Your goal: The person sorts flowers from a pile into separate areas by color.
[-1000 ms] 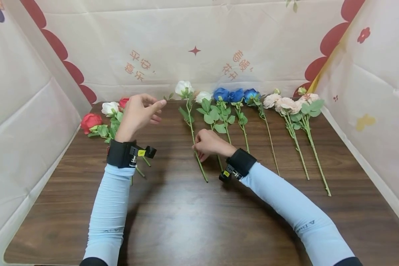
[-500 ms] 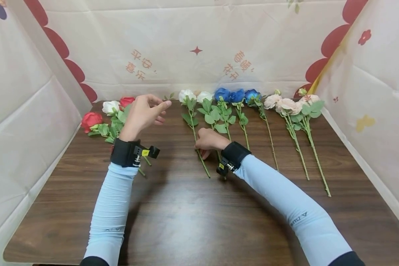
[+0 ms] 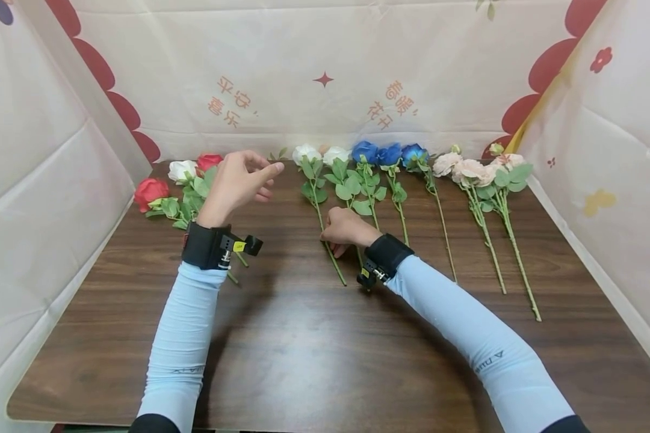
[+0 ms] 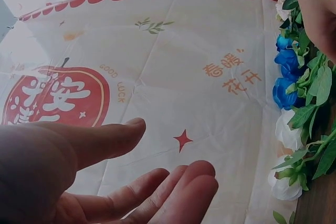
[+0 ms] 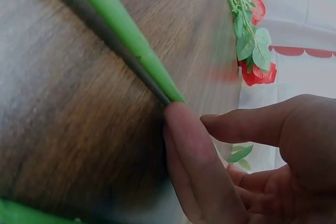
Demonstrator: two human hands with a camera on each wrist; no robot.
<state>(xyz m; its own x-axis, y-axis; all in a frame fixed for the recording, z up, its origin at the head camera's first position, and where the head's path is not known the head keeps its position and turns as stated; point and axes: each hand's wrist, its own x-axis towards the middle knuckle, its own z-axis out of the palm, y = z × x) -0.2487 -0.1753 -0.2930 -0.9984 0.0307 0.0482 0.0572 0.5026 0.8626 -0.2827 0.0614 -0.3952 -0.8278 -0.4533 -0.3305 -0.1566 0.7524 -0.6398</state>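
A: What was the condition of the right-hand grip?
B: The right hand (image 3: 348, 228) pinched the white rose (image 3: 319, 195) by its stem, between thumb and forefinger, on the bare section below the leaves. In the right wrist view, a narrow shadow ran just beside the stem.

A: Where was that rose located?
B: Along the tabletop (image 3: 303, 337), bloom at the far edge, stem end directed toward the person and slightly to the right.

A: And the left hand?
B: The left hand (image 3: 241, 185) was unloaded: fingers relaxed and slightly bent, thumb apart from them.

A: List the items to the person's right of the rose.
B: Just beside it, a second white rose (image 3: 337, 155), its stem partly hidden by the right hand. Next, three blue roses (image 3: 365, 151), blooms side by side. Beyond these, pale pink flowers (image 3: 468, 171) with two long stems visible.

A: To the left?
B: Two red roses (image 3: 151, 193) and one white bloom (image 3: 182, 171), well apart from the gripped rose, their stems partly hidden by the left arm.

A: Surroundings?
B: Light blue sleeves (image 3: 186, 331) covered both forearms; a black strap (image 3: 199, 245) encircled each wrist. Pale printed cloth (image 3: 281, 54) stood behind the table and along both sides.
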